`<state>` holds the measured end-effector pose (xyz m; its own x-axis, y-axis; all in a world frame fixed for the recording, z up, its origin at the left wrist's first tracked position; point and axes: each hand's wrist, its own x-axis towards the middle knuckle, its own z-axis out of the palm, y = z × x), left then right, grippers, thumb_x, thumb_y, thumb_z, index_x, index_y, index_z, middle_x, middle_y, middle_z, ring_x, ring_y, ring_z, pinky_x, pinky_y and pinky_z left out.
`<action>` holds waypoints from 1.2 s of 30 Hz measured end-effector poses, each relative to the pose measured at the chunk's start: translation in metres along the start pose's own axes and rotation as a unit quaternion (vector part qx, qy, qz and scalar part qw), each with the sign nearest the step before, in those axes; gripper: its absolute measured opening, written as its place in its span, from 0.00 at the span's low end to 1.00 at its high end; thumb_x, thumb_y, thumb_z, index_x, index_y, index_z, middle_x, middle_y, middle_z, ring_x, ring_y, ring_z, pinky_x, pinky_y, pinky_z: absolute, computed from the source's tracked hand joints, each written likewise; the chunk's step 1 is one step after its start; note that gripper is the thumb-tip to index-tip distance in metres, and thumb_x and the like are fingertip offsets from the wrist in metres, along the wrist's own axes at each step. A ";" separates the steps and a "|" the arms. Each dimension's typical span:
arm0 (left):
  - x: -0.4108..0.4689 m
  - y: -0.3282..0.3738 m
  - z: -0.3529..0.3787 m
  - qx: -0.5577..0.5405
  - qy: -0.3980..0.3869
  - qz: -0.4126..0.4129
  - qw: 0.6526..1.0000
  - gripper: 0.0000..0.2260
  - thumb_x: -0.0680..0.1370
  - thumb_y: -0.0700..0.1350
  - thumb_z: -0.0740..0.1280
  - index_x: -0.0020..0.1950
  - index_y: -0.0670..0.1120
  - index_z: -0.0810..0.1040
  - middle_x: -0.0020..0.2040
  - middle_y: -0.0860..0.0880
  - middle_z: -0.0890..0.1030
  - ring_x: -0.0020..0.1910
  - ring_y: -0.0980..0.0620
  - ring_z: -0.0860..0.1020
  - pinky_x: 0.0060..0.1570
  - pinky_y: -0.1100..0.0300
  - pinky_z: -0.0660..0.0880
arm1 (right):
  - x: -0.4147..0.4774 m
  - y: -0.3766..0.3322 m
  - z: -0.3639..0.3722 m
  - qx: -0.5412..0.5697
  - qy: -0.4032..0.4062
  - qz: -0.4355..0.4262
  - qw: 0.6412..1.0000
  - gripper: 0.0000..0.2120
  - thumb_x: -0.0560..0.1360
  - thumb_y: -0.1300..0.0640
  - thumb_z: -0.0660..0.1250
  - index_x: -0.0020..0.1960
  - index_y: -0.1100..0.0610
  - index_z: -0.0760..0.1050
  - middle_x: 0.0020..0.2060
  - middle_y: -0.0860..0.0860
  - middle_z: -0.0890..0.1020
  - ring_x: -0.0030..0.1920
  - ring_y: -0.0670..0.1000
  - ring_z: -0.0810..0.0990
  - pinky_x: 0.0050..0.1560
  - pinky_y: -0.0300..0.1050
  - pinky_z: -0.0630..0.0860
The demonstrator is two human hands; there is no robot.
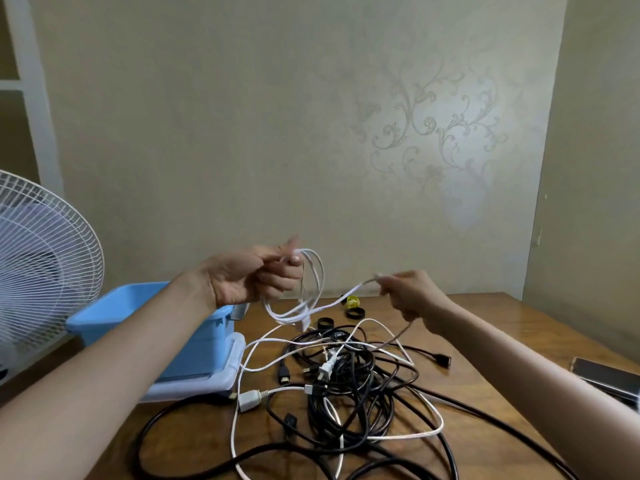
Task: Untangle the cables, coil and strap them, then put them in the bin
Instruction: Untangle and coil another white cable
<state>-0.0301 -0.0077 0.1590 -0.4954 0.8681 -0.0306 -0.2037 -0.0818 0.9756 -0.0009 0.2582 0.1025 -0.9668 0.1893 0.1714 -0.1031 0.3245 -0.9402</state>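
My left hand (256, 275) holds a partly wound white cable coil (310, 296) above the table, its loops hanging below my fingers. My right hand (412, 296) pinches the free end of that same white cable, stretched out to the right. Below lies a tangle of black and white cables (349, 386) on the wooden table (485, 327). A blue bin (152, 306) stands at the left, under my left forearm. Small strap rolls, black (356, 313) and yellow (353, 301), lie behind the tangle.
A white fan (38, 265) stands at the far left beside the table. A clear lid (204, 382) lies under the blue bin. A phone (606, 375) rests near the right edge. The wall is close behind the table.
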 end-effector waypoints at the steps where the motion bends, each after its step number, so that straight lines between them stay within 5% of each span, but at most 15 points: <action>1: 0.003 -0.002 0.003 0.003 0.030 -0.009 0.999 0.13 0.75 0.50 0.67 0.35 0.45 0.72 0.26 0.54 0.62 0.21 0.61 0.63 0.19 0.69 0.58 | 0.000 -0.012 0.003 0.053 -0.024 0.020 0.998 0.15 0.82 0.56 0.58 0.39 0.61 0.73 0.16 0.46 0.64 0.16 0.44 0.58 0.18 0.34 0.55; 6: 0.019 -0.010 0.018 0.003 0.100 -0.059 0.993 0.15 0.76 0.53 0.57 0.37 0.43 0.69 0.23 0.54 0.61 0.17 0.62 0.60 0.15 0.71 0.56 | -0.018 -0.060 0.022 0.193 -0.159 0.041 0.967 0.14 0.81 0.65 0.49 0.54 0.63 0.73 0.21 0.52 0.70 0.18 0.44 0.62 0.20 0.34 0.60; 11: 0.034 -0.014 0.019 -0.005 0.121 -0.093 0.988 0.28 0.77 0.65 0.50 0.35 0.42 0.71 0.23 0.53 0.61 0.17 0.61 0.60 0.16 0.72 0.53 | -0.049 -0.059 0.055 -0.015 -0.026 -0.156 0.987 0.03 0.76 0.66 0.68 0.46 0.65 0.81 0.25 0.57 0.76 0.20 0.49 0.74 0.22 0.39 0.75; 14: 0.039 -0.020 0.022 0.048 0.163 -0.076 0.983 0.23 0.81 0.55 0.54 0.30 0.44 0.67 0.22 0.53 0.61 0.17 0.62 0.59 0.19 0.72 0.51 | -0.058 -0.050 0.065 -0.042 0.035 -0.241 0.969 0.04 0.72 0.69 0.71 0.39 0.63 0.78 0.24 0.55 0.78 0.21 0.50 0.77 0.24 0.46 0.78; 16: 0.041 -0.023 0.022 0.091 0.207 -0.031 0.974 0.19 0.81 0.45 0.56 0.30 0.45 0.67 0.21 0.52 0.63 0.16 0.61 0.61 0.18 0.71 0.55 | -0.063 -0.044 0.070 -0.019 -0.002 -0.273 0.962 0.04 0.71 0.69 0.71 0.44 0.62 0.79 0.26 0.54 0.80 0.24 0.51 0.79 0.28 0.47 0.79; 19: 0.036 -0.016 0.015 0.056 0.211 0.020 0.976 0.19 0.82 0.46 0.55 0.31 0.46 0.66 0.24 0.51 0.64 0.19 0.58 0.65 0.19 0.68 0.60 | -0.060 -0.026 0.068 0.106 -0.114 -0.230 0.961 0.15 0.72 0.68 0.70 0.56 0.61 0.72 0.34 0.60 0.81 0.28 0.55 0.79 0.31 0.47 0.78; 22: 0.025 -0.002 0.009 -0.039 0.213 0.098 0.971 0.23 0.81 0.45 0.56 0.25 0.46 0.67 0.26 0.49 0.70 0.26 0.53 0.73 0.29 0.63 0.74 | -0.037 0.008 0.048 0.115 -0.153 -0.168 0.967 0.10 0.74 0.67 0.69 0.54 0.61 0.73 0.31 0.55 0.80 0.29 0.50 0.78 0.32 0.40 0.76; 25: 0.009 0.011 -0.002 -0.195 0.090 0.115 0.970 0.16 0.77 0.39 0.62 0.28 0.43 0.69 0.26 0.50 0.66 0.24 0.54 0.66 0.26 0.60 0.74 | -0.012 0.043 0.021 0.025 -0.115 -0.145 0.983 0.03 0.74 0.65 0.69 0.45 0.61 0.81 0.30 0.55 0.78 0.32 0.50 0.74 0.33 0.37 0.73; 27: 0.006 0.012 -0.009 -0.194 0.001 0.098 0.976 0.13 0.80 0.39 0.60 0.34 0.41 0.72 0.29 0.50 0.63 0.25 0.55 0.62 0.27 0.59 0.69 | -0.001 0.057 0.002 0.060 -0.081 -0.100 0.990 0.02 0.72 0.66 0.70 0.41 0.62 0.82 0.30 0.55 0.78 0.32 0.51 0.74 0.34 0.37 0.72; 29: 0.006 0.005 -0.016 -0.162 0.011 0.091 0.983 0.14 0.82 0.40 0.57 0.37 0.40 0.73 0.30 0.50 0.62 0.26 0.55 0.61 0.28 0.60 0.66 | 0.004 0.057 -0.010 0.068 -0.055 -0.096 0.991 0.01 0.71 0.66 0.70 0.41 0.64 0.81 0.28 0.54 0.78 0.31 0.50 0.74 0.33 0.38 0.72; 36: 0.010 -0.004 -0.026 -0.170 -0.058 0.032 0.983 0.12 0.80 0.40 0.61 0.38 0.41 0.73 0.30 0.51 0.62 0.25 0.57 0.60 0.25 0.63 0.63 | 0.009 -0.027 -0.021 0.163 0.135 -0.306 0.928 0.04 0.73 0.66 0.69 0.41 0.59 0.79 0.21 0.48 0.74 0.22 0.44 0.68 0.23 0.35 0.65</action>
<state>-0.0559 -0.0118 0.1493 -0.4215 0.9039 0.0725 -0.4552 -0.2800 0.8452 -0.0015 0.2704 0.1358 -0.6145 0.3013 0.7291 -0.7216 0.1588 -0.6738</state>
